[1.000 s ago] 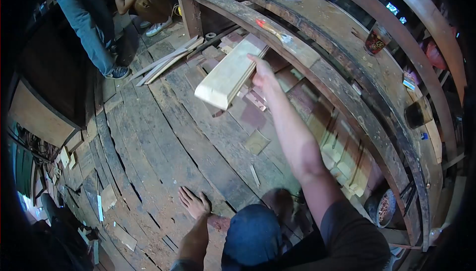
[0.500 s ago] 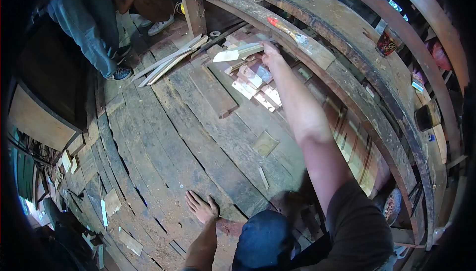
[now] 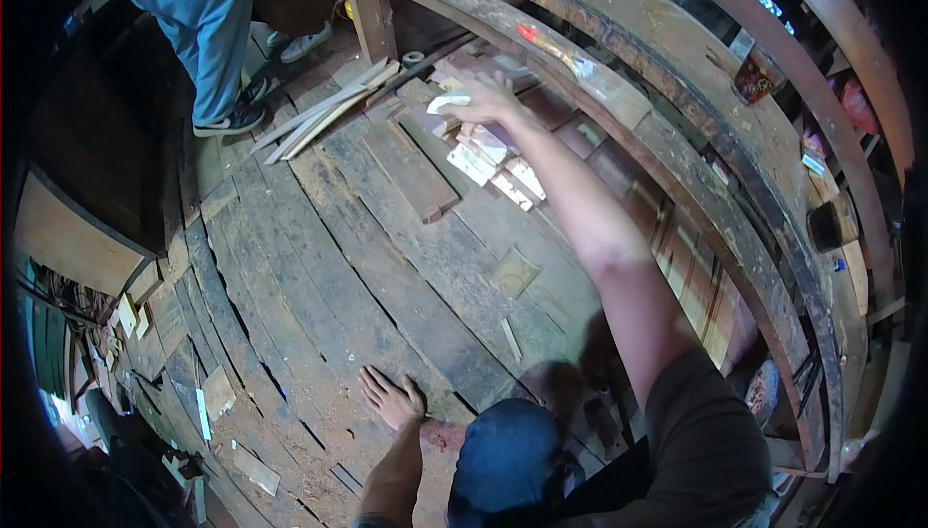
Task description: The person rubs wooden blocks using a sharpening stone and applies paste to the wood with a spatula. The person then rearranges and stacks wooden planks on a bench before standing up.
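My left hand (image 3: 391,399) lies flat on the dusty plank floor (image 3: 319,315), its fingers spread and nothing in it. At the end of my outstretched arm, my right hand (image 3: 483,100) is closed on a pale wooden piece (image 3: 449,102), of which only one end shows past the fingers. Below that hand sit several light wood blocks (image 3: 471,162) in a heap. A brown board (image 3: 411,170) lies on the planks just to their left.
Thin wood strips (image 3: 329,107) lie at the upper left, near a standing person's legs (image 3: 213,44). Along the right curves a raised wooden frame (image 3: 667,132) bearing a paintbrush (image 3: 556,49). A glass (image 3: 756,78) stands beyond it.
The pale piece in my right hand has gone from a broad view to a small end, farther up and left over the blocks. The standing person's legs have shifted. My left hand stays on the floor.
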`<state>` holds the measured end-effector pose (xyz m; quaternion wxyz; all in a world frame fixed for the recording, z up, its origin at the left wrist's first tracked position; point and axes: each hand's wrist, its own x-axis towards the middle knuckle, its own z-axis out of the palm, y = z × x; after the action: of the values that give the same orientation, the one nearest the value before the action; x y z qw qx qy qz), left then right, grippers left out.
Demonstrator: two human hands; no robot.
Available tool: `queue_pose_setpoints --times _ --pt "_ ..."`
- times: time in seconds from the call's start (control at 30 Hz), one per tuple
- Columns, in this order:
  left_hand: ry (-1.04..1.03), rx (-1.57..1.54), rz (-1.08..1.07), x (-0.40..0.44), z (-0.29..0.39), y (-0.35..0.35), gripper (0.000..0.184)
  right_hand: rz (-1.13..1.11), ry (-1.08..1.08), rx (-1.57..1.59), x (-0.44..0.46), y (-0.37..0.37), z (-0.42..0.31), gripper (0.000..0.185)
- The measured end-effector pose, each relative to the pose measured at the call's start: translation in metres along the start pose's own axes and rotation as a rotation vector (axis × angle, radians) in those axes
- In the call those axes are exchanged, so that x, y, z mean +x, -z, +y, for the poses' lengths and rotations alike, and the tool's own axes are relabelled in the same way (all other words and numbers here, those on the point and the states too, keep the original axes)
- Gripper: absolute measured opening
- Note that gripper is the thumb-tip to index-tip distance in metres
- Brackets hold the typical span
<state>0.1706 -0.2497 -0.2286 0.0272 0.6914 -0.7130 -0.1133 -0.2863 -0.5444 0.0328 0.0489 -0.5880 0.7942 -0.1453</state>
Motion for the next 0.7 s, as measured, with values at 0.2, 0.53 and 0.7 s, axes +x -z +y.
queue_pose_setpoints --times 0.2,0.53,0.7 --pt "-0.009 -0.023 0.021 0.000 -0.003 -0.006 0.084 -0.054 0.052 -0.345 -0.005 -0.031 -0.008 0.069" --pt "-0.104 0.019 0.135 -0.005 -0.006 -0.023 0.086 0.203 -0.503 0.365 -0.418 -0.094 0.040 0.028" --pt "-0.074 0.049 0.201 -0.002 -0.014 -0.040 0.092 -0.206 -0.890 0.044 -0.617 -0.144 0.083 0.027"
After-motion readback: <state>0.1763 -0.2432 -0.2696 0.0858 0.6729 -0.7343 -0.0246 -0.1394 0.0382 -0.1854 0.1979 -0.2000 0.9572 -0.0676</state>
